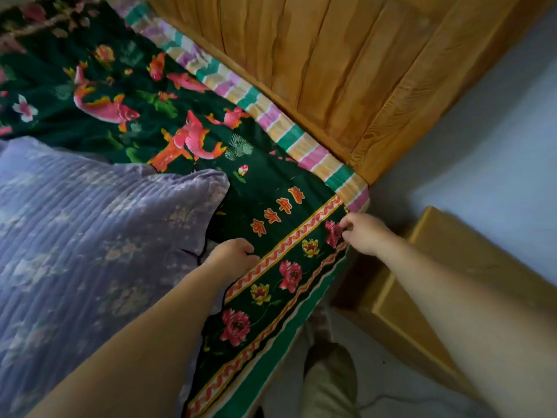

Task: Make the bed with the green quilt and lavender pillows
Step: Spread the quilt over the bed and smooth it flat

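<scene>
Pale bluish wall [497,122] and a wooden headboard [331,70] close off the far side of the bed, with a light wooden nightstand [437,297] standing on the floor below the right forearm. Spread over the bed is the green quilt [262,191], dark green with pink fish, flowers, orange characters and a zigzag ribbon border running along its edge. Beyond the quilt's far edge, against the headboard, a striped sheet [271,116] in pink, cream and teal shows as a narrow band.

At the quilt's corner, next to the end of the striped sheet, the right hand [366,233] has its fingers pinched together on the bordered edge of the quilt. To its left, the left hand [233,254] rests curled on the quilt just inside the zigzag border; whether it grips the cloth or only presses on it cannot be told. Left of that hand and touching its wrist lies a lavender pillow [90,230], ribbed and faintly flowered, on top of the quilt. Between the forearms the quilt's border hangs over the bed's side, above a trouser leg [328,378].
</scene>
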Demonstrator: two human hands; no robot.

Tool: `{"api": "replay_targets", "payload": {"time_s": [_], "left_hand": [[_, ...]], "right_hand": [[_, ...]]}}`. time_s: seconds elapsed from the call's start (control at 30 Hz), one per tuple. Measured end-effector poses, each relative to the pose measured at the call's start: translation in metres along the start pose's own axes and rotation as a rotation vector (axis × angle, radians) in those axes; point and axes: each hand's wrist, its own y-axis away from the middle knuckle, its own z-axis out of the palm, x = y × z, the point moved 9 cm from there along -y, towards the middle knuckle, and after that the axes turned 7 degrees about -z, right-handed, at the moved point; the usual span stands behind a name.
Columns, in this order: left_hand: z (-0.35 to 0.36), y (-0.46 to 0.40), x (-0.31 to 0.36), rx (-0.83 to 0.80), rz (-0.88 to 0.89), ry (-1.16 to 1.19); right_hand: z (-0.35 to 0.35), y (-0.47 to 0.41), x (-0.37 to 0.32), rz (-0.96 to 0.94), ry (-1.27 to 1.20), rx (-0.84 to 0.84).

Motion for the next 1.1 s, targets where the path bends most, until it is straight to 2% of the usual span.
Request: {"api": "replay_targets", "payload": {"time_s": [0.1,0.23,0.4,0.53,0.7,0.8,0.87,1.0,1.1], "left_hand": [[0.02,-0.032,-0.001,0.006,-0.07,-0.057],[0.058,-0.063,-0.024,-0.043,-0.252,-0.134],[0.112,-0.091,-0.032,-0.106,-0.394,-0.107],[0.145,-0.109,-0.02,-0.135,-0.375,-0.12],[0.141,-0.122,-0.018,-0.105,-0.394,-0.208],[0.136,-0.127,-0.017,-0.109,-0.376,-0.261],[0.134,-0.128,-0.017,-0.132,-0.357,-0.294],[0.14,-0.118,-0.016,-0.226,-0.336,-0.285],[0.134,-0.107,-0.002,-0.19,-0.268,-0.251]], "right_hand": [[-0.013,-0.062,0.021,-0.017,0.046,0.055],[-0.021,-0.138,0.041,-0.034,0.107,0.112],[-0.012,-0.211,0.065,-0.047,0.101,0.163],[-0.001,-0.241,0.077,-0.038,0.103,0.146],[-0.012,-0.259,0.072,-0.04,0.272,0.188],[-0.013,-0.261,0.06,-0.064,0.274,0.187],[-0.012,-0.256,0.049,-0.109,0.263,0.216],[-0.032,-0.228,0.018,-0.265,0.465,0.341],[-0.076,-0.206,-0.003,-0.328,0.6,0.408]]}}
